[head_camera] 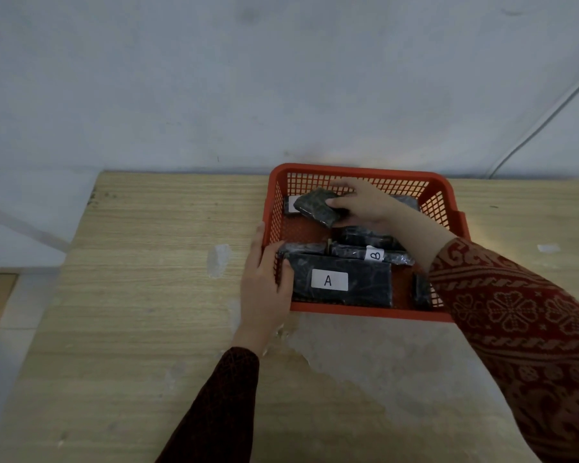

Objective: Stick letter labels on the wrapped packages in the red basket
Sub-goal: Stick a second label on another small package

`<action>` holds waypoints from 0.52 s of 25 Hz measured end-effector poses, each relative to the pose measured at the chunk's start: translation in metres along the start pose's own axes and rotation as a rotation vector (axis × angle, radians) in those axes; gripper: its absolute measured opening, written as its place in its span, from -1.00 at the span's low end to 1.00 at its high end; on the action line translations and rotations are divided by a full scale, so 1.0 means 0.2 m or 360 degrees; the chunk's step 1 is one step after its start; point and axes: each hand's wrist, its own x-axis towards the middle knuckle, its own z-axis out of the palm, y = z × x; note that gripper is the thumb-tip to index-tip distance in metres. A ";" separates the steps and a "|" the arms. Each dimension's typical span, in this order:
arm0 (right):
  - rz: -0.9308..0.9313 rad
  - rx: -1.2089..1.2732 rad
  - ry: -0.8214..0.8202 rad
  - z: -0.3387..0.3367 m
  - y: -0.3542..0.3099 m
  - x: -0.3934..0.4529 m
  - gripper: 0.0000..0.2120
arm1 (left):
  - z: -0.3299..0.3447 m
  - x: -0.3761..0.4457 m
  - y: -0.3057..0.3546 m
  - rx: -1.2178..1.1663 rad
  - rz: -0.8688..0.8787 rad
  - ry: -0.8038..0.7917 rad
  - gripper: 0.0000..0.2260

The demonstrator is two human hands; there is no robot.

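Observation:
A red mesh basket [355, 170] stands at the far edge of a wooden table and holds several dark wrapped packages. The big flat package [368, 289] at the front carries a white label marked A. A narrower package [348, 252] behind it bears a label marked B. At the back left, another package [290, 204] shows part of a white label. My right hand [365, 203] reaches into the basket and grips a small unlabelled package [316, 207], tilted above the back left. My left hand [264, 282] grips the basket's front left rim.
The wooden table [141, 295] has worn pale patches in front of and left of the basket. A grey wall rises right behind it, with a white cable [542, 125] running down on the right. The table's left edge drops to a lower floor.

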 end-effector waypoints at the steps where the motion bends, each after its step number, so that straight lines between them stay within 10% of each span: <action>1: -0.0029 0.0074 -0.0022 -0.01 0.01 -0.03 -0.61 | 0.00 0.00 0.00 0.0005 -0.0006 -0.0005 -0.70; 9: -0.0060 0.0595 -0.0162 -0.03 0.14 -0.16 -0.58 | -0.02 0.00 0.03 0.0083 -0.0052 -0.0055 -0.72; 13: -0.0140 0.0128 -0.0131 -0.04 0.18 -0.17 -0.55 | -0.03 0.01 0.06 0.0091 -0.0073 -0.0059 -0.60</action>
